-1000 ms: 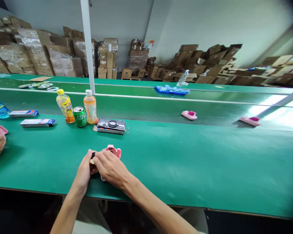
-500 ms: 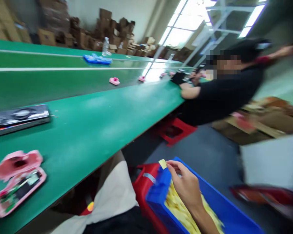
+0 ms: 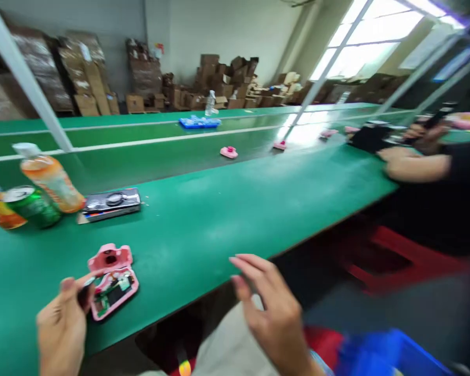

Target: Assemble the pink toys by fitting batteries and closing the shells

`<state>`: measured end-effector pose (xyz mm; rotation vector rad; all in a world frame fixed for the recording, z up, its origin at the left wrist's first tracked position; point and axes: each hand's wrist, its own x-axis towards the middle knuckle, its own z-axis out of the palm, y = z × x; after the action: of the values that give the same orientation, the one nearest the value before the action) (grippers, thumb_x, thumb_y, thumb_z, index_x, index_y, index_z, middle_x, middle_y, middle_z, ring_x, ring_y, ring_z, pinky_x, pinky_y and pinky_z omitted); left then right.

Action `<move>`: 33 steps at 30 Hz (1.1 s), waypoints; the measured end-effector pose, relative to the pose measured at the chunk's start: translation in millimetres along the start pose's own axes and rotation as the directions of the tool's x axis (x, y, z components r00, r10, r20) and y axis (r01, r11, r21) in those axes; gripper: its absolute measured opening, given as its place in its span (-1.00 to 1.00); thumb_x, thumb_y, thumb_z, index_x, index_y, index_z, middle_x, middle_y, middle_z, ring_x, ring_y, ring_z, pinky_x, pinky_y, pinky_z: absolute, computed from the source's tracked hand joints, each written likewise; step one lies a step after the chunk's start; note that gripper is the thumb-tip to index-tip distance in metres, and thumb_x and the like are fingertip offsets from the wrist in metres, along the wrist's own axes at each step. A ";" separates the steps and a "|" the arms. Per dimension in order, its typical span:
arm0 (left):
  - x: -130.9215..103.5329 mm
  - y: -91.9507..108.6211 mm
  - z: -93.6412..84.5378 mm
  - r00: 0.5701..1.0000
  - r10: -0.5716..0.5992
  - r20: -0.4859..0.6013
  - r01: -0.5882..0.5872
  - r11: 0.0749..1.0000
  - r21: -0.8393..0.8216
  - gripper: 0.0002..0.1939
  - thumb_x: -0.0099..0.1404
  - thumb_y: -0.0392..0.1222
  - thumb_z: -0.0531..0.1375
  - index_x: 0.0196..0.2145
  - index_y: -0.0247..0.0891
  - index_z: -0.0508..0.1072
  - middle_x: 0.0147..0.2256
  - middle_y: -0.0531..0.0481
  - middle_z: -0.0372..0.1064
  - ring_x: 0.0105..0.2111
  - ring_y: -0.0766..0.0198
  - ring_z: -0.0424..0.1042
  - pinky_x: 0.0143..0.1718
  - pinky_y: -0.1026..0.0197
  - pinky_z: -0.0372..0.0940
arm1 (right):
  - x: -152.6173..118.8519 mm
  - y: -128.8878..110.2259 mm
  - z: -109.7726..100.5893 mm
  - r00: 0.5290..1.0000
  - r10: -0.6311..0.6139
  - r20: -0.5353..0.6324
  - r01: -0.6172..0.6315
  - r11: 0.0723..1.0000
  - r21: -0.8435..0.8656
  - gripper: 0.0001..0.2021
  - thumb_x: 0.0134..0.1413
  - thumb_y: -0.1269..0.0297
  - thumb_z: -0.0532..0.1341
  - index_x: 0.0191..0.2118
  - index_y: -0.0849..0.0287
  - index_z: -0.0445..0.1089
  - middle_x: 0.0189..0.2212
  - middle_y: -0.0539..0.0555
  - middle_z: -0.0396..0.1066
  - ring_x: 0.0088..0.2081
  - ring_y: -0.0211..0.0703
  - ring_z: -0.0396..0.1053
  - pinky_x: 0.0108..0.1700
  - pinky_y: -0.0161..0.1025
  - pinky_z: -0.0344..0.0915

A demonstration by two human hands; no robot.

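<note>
A pink camera-shaped case (image 3: 115,292) lies opened on the green table (image 3: 188,230), its shell half folded back and green circuit boards and a black block showing inside. At its left edge is my left hand (image 3: 65,324), thumb and finger closed on a small black part (image 3: 86,291). My right hand (image 3: 272,313) hovers at the table's front edge with thumb and forefinger apart; nothing shows between them.
Behind the case are a black boxed item (image 3: 113,202), an orange bottle (image 3: 53,177) and a green can (image 3: 33,206). Pink parts (image 3: 229,152) lie further back. A person's arm (image 3: 415,164) is at the right. A blue bin (image 3: 376,352) sits low right.
The view has swung left. My right hand has left the bin of yellow pieces for the table edge, and its yellow piece no longer shows. My left hand has come fully into view.
</note>
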<state>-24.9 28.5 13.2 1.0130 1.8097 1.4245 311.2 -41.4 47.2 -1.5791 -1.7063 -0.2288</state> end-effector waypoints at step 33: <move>-24.1 4.1 5.0 0.906 0.415 0.084 -0.422 0.862 0.280 -0.69 0.44 0.10 0.15 -0.24 -0.14 0.55 -0.22 0.04 0.49 -0.46 0.30 0.37 -0.36 0.23 0.31 | 78.7 -105.0 134.8 0.821 -0.487 0.298 0.053 0.585 0.809 -0.86 0.23 0.40 0.37 -0.14 0.09 0.65 -0.16 0.05 0.62 -0.12 -0.19 0.54 0.00 -0.29 0.44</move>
<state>-7.5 10.8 16.2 1.6525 1.8983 1.3990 166.4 78.8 44.8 -0.7023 -2.0347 0.7690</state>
